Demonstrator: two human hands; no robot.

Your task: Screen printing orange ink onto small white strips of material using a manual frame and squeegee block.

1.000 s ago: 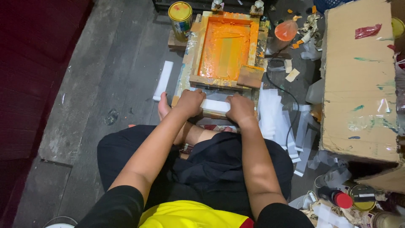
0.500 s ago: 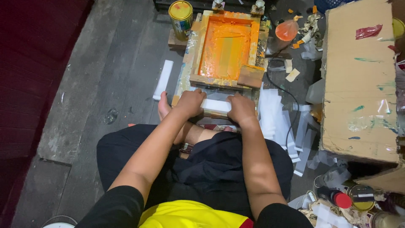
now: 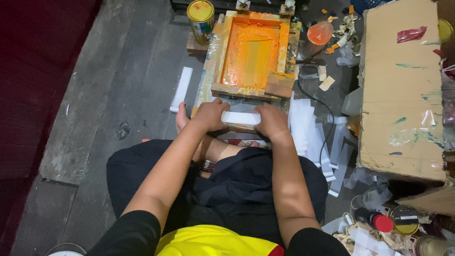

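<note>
**Hands stay put on the white strip below the printing frame**

Nothing has shifted over the last second: the left hand and right hand still clamp the two ends of a white strip, held flat just below the orange-inked screen-printing frame on the floor. The positioning seems unfinished. A paint can stands beside the frame.

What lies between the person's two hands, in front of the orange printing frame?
In the head view, a stack of white strips lies between the left hand and the right hand; both grip its ends.
</note>
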